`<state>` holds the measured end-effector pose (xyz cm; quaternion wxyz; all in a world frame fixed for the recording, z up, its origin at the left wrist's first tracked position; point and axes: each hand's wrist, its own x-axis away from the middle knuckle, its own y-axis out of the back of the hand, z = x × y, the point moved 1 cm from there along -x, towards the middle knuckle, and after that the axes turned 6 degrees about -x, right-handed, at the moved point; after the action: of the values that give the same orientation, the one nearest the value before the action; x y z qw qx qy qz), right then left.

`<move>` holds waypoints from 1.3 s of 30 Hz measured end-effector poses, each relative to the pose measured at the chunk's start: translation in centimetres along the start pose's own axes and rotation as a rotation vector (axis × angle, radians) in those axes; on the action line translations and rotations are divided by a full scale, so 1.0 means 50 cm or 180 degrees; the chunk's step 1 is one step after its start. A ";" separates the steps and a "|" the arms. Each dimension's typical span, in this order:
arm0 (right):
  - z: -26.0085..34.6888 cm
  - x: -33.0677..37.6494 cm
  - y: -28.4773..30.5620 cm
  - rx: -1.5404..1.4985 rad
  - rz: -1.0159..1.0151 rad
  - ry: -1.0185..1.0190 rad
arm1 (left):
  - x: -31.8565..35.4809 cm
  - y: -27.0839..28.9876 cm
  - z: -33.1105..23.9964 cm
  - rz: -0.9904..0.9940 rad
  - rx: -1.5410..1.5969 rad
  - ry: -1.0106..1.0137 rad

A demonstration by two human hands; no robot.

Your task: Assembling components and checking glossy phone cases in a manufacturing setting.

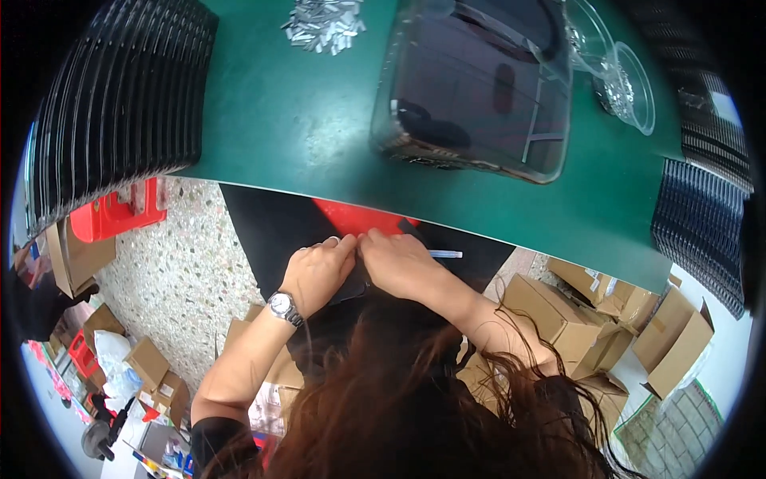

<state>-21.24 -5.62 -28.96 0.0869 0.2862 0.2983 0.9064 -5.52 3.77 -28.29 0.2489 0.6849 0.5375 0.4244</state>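
Note:
My left hand (321,271), with a ring and a wristwatch (283,306), and my right hand (396,261) meet over my lap, just below the table's front edge. Both have curled fingers, the fingertips pressed close together; anything between them is too small or hidden to make out. Black cloth (267,231) lies under them, with a bright red patch (359,215) just beyond the fingers. A slim pale-blue, pen-like stick (445,254) shows beside my right hand. On the green table (271,112) ahead sits a glossy black rectangular tray-like piece (479,96), its kind unclear.
Small silver metal pieces (323,25) lie heaped at the back. Clear plastic bowls (634,88) with tiny metal parts stand back right. Black ribbed stacks rise at left (128,104) and right (702,231). A red stool (120,214) and cardboard boxes (550,319) are on the floor.

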 end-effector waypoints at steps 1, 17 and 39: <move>0.002 -0.001 -0.001 0.0015 0.0032 0.0020 | -0.001 -0.002 0.000 -0.0017 0.0045 0.0021; -0.024 -0.001 0.028 0.0032 0.0222 0.0457 | -0.018 -0.001 0.007 -0.0067 -0.0422 -0.0384; -0.012 -0.031 0.044 -0.0842 0.0162 0.0030 | -0.013 0.006 0.032 -0.0187 -0.0607 -0.0047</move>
<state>-20.28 -8.21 -28.76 0.0994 0.2756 0.1692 0.9410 -4.03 3.27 -29.09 0.3292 0.6452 0.5126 0.4611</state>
